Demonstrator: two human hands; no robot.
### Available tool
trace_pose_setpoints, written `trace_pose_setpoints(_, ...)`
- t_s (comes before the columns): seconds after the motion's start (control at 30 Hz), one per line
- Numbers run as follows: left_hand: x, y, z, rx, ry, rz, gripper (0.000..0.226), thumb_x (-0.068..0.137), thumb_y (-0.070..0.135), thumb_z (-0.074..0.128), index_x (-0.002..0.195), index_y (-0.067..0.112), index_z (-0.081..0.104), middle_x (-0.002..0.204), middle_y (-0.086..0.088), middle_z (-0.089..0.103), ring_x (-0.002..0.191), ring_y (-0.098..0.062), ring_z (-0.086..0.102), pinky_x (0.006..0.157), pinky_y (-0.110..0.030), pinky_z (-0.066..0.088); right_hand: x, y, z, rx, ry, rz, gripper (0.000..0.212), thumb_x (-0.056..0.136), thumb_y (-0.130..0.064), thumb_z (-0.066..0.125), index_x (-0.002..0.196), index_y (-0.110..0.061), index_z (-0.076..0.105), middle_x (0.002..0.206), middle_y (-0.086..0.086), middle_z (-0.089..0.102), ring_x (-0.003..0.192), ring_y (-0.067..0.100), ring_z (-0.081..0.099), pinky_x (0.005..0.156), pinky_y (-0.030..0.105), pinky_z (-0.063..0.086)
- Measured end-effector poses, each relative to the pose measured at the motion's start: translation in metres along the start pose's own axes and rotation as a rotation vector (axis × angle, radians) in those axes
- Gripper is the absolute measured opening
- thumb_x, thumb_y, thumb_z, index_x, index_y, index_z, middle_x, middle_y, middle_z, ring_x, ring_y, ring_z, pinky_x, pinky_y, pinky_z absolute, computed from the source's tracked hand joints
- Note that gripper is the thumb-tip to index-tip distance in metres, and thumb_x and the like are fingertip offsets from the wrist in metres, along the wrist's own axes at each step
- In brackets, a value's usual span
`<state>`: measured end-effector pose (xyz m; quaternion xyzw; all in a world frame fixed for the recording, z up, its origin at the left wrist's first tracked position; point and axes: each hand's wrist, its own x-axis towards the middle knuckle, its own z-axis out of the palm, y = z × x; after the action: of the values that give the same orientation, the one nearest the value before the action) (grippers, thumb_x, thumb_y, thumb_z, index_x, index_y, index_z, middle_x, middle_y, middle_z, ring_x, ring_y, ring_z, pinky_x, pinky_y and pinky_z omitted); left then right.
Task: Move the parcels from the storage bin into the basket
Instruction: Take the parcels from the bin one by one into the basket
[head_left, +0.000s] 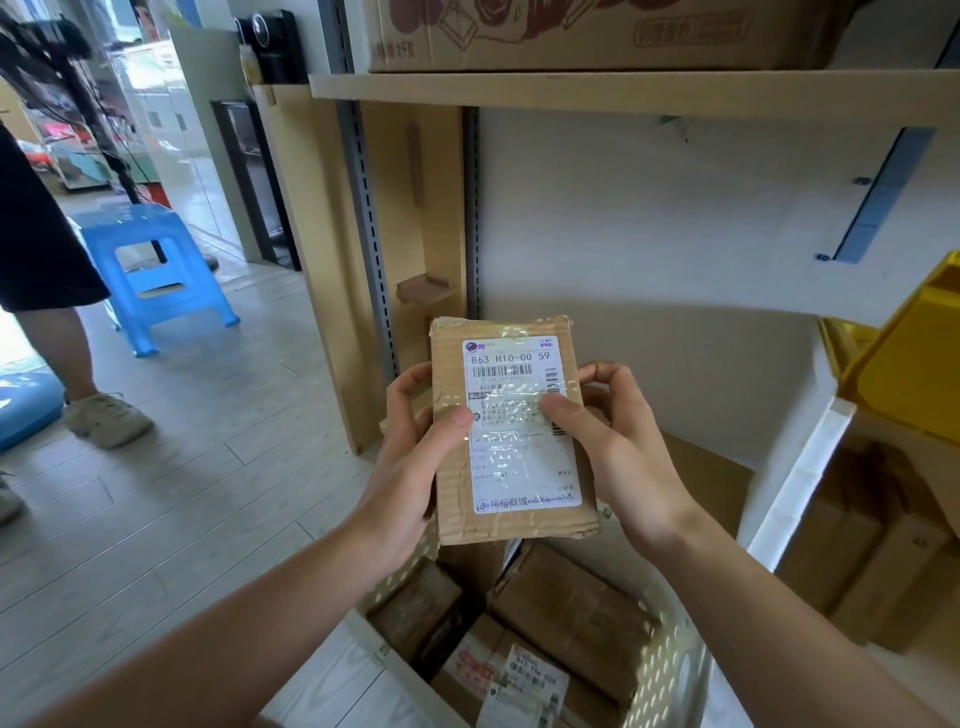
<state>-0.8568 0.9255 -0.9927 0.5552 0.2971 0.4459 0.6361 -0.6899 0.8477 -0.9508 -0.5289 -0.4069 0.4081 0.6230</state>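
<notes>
the flat brown cardboard parcel (511, 431) with a white shipping label is held upright above the white perforated plastic basket (670, 660). the left hand (410, 467) grips its left edge, thumb on the front face; the right hand (618, 452) grips its right edge (thumb on the label). more brown cardboard parcels (566, 603) lie in the basket. a yellow plastic storage bin (904, 358) sits at right on a shelf.

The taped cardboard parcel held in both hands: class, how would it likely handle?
The parcel is probably stiff: its corrugated faces stay flat. Likely light, since left hand and right hand hold it mainly by fingertips. Glossy tape may be slippery.
</notes>
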Motion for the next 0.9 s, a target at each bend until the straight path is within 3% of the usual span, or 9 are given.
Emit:
trace_pose_setpoints(0.13,-0.001,0.002,-0.001,0.016,0.018,0.011,0.060,0.084,0.036,0.064,0.138,0.037,0.037,0.123,-0.002,0.072,0.114,-0.027,0.070,0.098,-0.058,0.053,0.000,0.003,-0.001,0.028,-0.052,-0.001,0.031,0.097,-0.009,0.065,0.120,-0.004,0.046,0.122,0.010,0.063,0.086,0.010,0.074,0.061,0.019,0.056)
trace_pose_setpoints(0.23,-0.001,0.004,-0.005,0.028,0.027,0.010,0.060,0.085,0.039,0.064,0.139,0.038,0.037,0.123,0.000,0.072,0.114,-0.025,0.070,0.098,-0.056,0.054,0.004,0.009,-0.007,-0.064,-0.100,-0.057,0.032,0.082,-0.018,0.064,0.111,-0.013,0.051,0.121,0.007,0.064,0.109,0.021,0.069,0.079,0.031,0.059)
trace_pose_setpoints(0.3,-0.002,0.005,-0.008,0.035,0.024,-0.009,0.061,0.086,0.041,0.064,0.139,0.039,0.036,0.125,0.001,0.071,0.115,-0.023,0.069,0.097,-0.053,0.054,0.005,0.012,-0.009,-0.079,-0.120,-0.074,0.032,0.077,-0.018,0.062,0.107,-0.017,0.052,0.122,0.007,0.064,0.113,0.024,0.067,0.087,0.039,0.059)
trace_pose_setpoints(0.5,-0.004,-0.001,-0.020,0.189,0.037,-0.095,0.069,0.083,0.048,0.067,0.142,0.036,0.034,0.115,0.016,0.073,0.108,-0.006,0.071,0.095,-0.039,0.053,0.012,0.028,-0.008,-0.211,-0.135,-0.006,0.040,0.072,-0.025,0.064,0.111,-0.022,0.055,0.122,0.002,0.064,0.114,0.022,0.065,0.087,0.037,0.056)
trace_pose_setpoints(0.67,-0.008,-0.012,-0.037,0.291,0.023,-0.299,0.058,0.093,0.046,0.065,0.142,0.045,0.034,0.119,0.016,0.072,0.112,-0.013,0.069,0.100,-0.048,0.053,0.017,0.046,0.001,-0.243,-0.199,0.186,0.035,0.084,-0.017,0.060,0.118,-0.018,0.054,0.121,0.010,0.062,0.097,0.019,0.067,0.062,0.019,0.053)
trace_pose_setpoints(0.77,-0.012,-0.014,-0.047,0.328,0.042,-0.361,0.053,0.095,0.047,0.061,0.141,0.043,0.035,0.115,0.011,0.075,0.106,-0.018,0.072,0.088,-0.047,0.058,0.022,0.056,0.009,-0.273,-0.242,0.263,0.041,0.079,-0.024,0.059,0.120,-0.021,0.054,0.119,0.010,0.067,0.097,0.023,0.071,0.070,0.033,0.055)
trace_pose_setpoints(0.9,-0.012,-0.015,-0.060,0.424,0.122,-0.359,0.047,0.095,0.045,0.064,0.133,0.039,0.037,0.102,0.010,0.078,0.095,-0.017,0.075,0.082,-0.048,0.061,0.032,0.070,0.021,-0.257,-0.271,0.314,0.034,0.094,-0.007,0.054,0.125,-0.020,0.051,0.118,0.008,0.068,0.095,0.021,0.070,0.070,0.034,0.057)
